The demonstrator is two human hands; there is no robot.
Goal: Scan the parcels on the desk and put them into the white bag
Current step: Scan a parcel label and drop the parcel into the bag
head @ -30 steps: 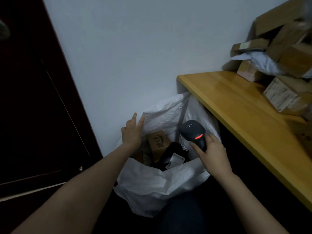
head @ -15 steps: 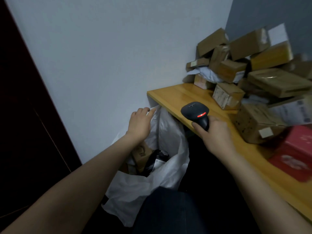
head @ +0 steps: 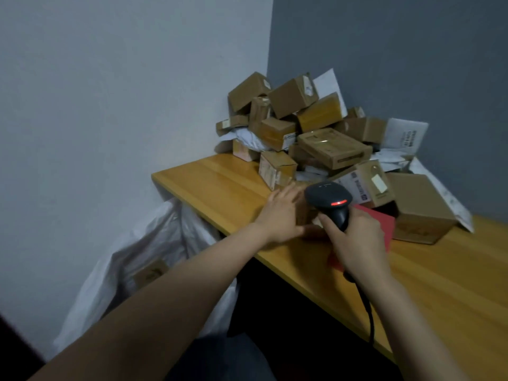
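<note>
Low at left, beside the edge of the surface (head: 220,188), the bag (head: 154,240), white, with a brown box (head: 149,274) seen inside. Then the left hand (head: 280,215), laid against a small parcel (head: 305,217) near the front edge, fingers almost straight, not curled round it. Just beside, the right hand (head: 354,240), clamped on the handle of a black scanner (head: 328,199), red light lit, above a red parcel (head: 380,224). Behind and to the right, the pile (head: 327,144) of parcels, heaped in the corner.
</note>
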